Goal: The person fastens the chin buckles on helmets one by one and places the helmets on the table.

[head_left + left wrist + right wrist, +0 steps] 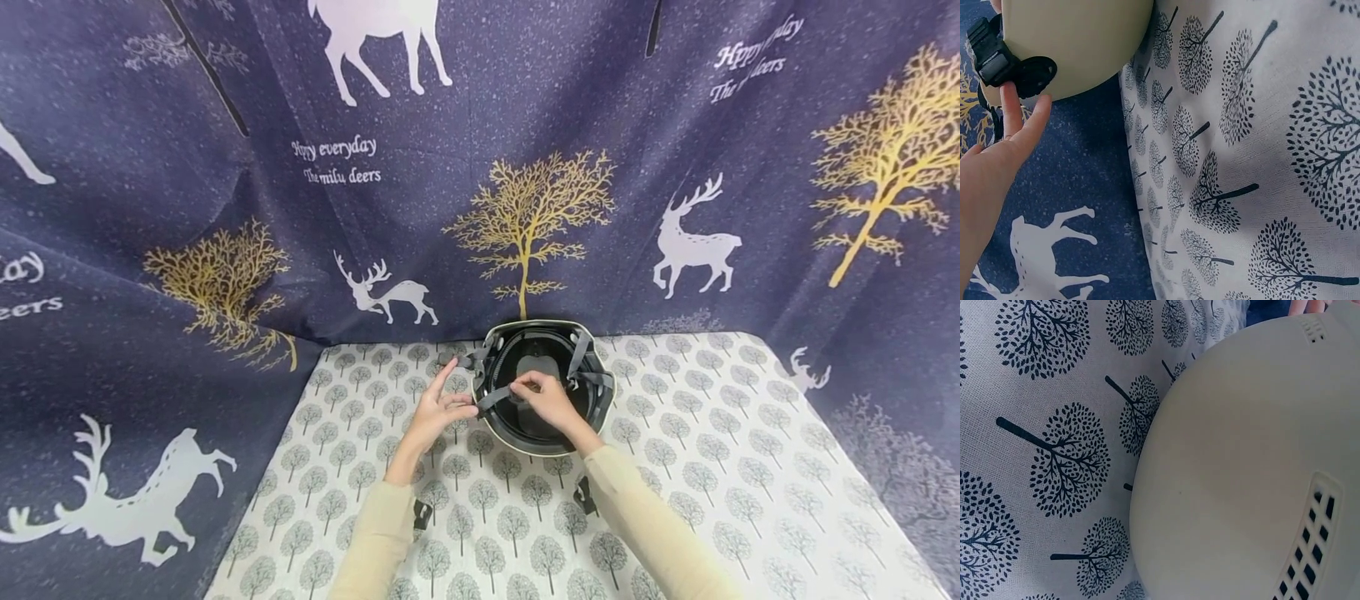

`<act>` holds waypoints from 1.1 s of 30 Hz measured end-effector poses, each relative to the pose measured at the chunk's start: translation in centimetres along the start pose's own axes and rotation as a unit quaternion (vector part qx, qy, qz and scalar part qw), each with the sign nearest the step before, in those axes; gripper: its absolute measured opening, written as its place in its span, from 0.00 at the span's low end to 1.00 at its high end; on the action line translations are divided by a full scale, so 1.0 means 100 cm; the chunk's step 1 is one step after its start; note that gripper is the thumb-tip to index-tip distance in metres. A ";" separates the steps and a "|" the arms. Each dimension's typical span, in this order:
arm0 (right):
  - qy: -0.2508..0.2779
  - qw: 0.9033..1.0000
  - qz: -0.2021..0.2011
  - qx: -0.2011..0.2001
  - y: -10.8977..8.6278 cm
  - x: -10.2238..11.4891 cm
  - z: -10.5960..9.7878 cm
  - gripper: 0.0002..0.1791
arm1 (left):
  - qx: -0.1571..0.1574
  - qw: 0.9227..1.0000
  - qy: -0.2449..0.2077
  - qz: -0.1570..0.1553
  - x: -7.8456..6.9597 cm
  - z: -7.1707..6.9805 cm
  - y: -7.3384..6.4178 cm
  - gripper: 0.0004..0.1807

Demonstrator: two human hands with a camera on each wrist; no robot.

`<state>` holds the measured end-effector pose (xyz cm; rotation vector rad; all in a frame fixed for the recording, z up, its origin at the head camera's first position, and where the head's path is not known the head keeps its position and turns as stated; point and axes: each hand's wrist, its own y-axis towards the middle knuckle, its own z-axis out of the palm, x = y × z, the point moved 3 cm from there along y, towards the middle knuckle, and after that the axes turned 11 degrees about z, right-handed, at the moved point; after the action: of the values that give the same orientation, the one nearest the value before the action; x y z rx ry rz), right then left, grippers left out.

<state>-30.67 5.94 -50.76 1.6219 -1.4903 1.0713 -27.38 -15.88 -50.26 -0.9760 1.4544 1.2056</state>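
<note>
A cream helmet (544, 451) lies upside down with its black inside facing up, and its pale outer shell (1229, 437) fills much of the right wrist view. Over the left part of the opening, my right hand (546, 400) pinches a grey strap (495, 397) between thumb and fingers. My left hand (433, 410) is at the left rim, its fingers spread. In the left wrist view, its straight fingers touch a black buckle (994, 59) and a round black fitting (1036, 75) on the shell. Whether its thumb touches the strap is hard to tell.
More grey straps (579, 354) hang inside the helmet's right side. The helmet stands on a tree-printed tablecloth (720, 450), near a dark blue curtain (480, 108) with deer and trees behind it. Small black devices (422, 514) sit at both wrists.
</note>
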 end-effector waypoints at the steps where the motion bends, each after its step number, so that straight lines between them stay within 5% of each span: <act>1: 0.002 1.000 0.001 -0.004 0.000 0.000 -0.001 0.10 | 0.001 1.000 0.003 0.000 0.000 0.000 0.000 0.52; 21: 0.026 1.000 -0.004 -0.003 -0.003 0.005 0.005 0.09 | -0.027 0.999 0.036 -0.001 0.004 0.002 0.005 0.51; 33: 0.004 0.997 -0.055 0.063 -0.016 0.022 0.013 0.10 | -0.027 0.999 0.036 -0.001 0.001 0.003 0.005 0.50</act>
<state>-28.86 3.99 -49.31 1.7620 -1.3349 1.1283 -27.85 -15.52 -50.26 -1.0679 1.4820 1.2251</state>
